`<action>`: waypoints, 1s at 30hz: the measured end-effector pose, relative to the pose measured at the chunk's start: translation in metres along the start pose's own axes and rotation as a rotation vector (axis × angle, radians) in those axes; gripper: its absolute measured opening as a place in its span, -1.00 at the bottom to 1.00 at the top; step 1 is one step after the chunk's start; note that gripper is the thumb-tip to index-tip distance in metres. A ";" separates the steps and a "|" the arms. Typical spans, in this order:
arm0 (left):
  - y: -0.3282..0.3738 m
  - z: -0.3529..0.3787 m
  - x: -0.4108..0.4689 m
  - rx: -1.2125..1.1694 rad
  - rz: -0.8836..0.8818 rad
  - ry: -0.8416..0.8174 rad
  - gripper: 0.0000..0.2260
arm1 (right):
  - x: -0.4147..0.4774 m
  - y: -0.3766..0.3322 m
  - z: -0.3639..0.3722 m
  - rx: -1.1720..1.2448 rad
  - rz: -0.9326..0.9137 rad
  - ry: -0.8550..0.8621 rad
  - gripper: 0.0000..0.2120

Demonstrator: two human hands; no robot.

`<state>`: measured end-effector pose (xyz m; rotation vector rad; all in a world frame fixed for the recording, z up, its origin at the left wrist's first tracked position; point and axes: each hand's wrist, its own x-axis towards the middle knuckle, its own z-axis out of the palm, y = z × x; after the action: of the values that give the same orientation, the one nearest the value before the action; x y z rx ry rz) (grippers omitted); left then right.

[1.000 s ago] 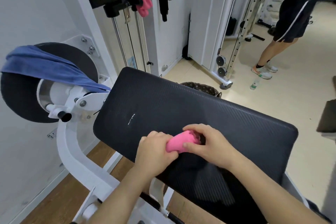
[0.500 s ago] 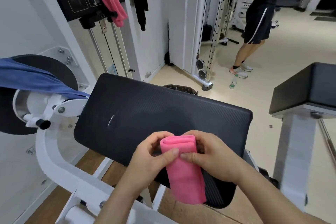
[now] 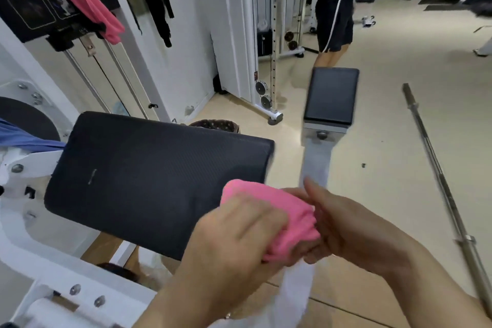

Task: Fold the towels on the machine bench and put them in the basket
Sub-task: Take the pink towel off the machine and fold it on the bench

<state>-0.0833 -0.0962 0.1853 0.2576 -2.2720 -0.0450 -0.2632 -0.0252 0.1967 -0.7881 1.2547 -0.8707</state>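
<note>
The machine bench [image 3: 159, 181] fills the middle of the room as I see it, its black pad bare. At the pad's 4 o'clock corner the folded pink towel [image 3: 282, 216] sits between both hands. The left hand [image 3: 239, 231] is clenched over its top. The right hand [image 3: 354, 229] cups its far end with fingers tucked beneath, though blur softens the detail. The basket [image 3: 215, 125] peeks out behind the pad's far edge at 12 o'clock, mostly hidden.

The carry to the basket looks like the step in hand. Doing it well means keeping the bundle pinched so the folds do not spring, reaching over the far edge, and lowering it in flat rather than dropping it.

Counted, big to small:
- one machine bench
- one smaller padded seat [image 3: 331, 96] at 1 o'clock
- one barbell [image 3: 439, 176] on the floor at 3 o'clock
- one basket
- three towels: the held one, a blue towel [image 3: 24, 138] at 9 o'clock and a hanging pink towel [image 3: 80, 0] at 11 o'clock
- two hands
</note>
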 end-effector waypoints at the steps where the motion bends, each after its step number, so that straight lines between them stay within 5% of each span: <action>1: 0.021 0.015 0.005 0.033 0.083 -0.021 -0.93 | -0.011 0.010 -0.016 0.025 -0.018 0.044 -0.49; 7: 0.120 0.118 0.013 0.054 0.191 -0.111 -0.87 | -0.084 0.065 -0.108 0.113 -0.095 0.269 -0.72; 10: 0.140 0.156 0.021 -0.056 0.125 -0.308 -0.90 | -0.113 0.083 -0.146 0.108 -0.117 0.364 -0.72; 13: 0.150 0.179 0.042 -0.228 -0.043 -0.431 -0.70 | -0.129 0.093 -0.181 -0.025 -0.152 0.497 -0.69; 18: 0.137 0.222 0.094 -0.240 -0.363 -0.333 -0.46 | -0.126 0.090 -0.231 -0.333 -0.210 0.616 -0.64; 23: 0.110 0.268 0.131 -0.329 -0.440 -0.226 -0.62 | -0.093 0.073 -0.284 -0.542 -0.236 0.674 -0.58; 28: 0.064 0.321 0.170 -0.200 -0.468 -0.446 -0.11 | -0.041 0.030 -0.340 -0.782 -0.227 0.611 -0.61; 30: 0.043 0.343 0.191 -0.168 -0.521 -0.475 -0.11 | -0.014 0.009 -0.362 -0.884 -0.235 0.598 -0.59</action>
<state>-0.4705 -0.1107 0.1073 0.8130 -2.5815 -0.6220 -0.6210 -0.0189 0.1422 -1.4550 2.1678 -0.7420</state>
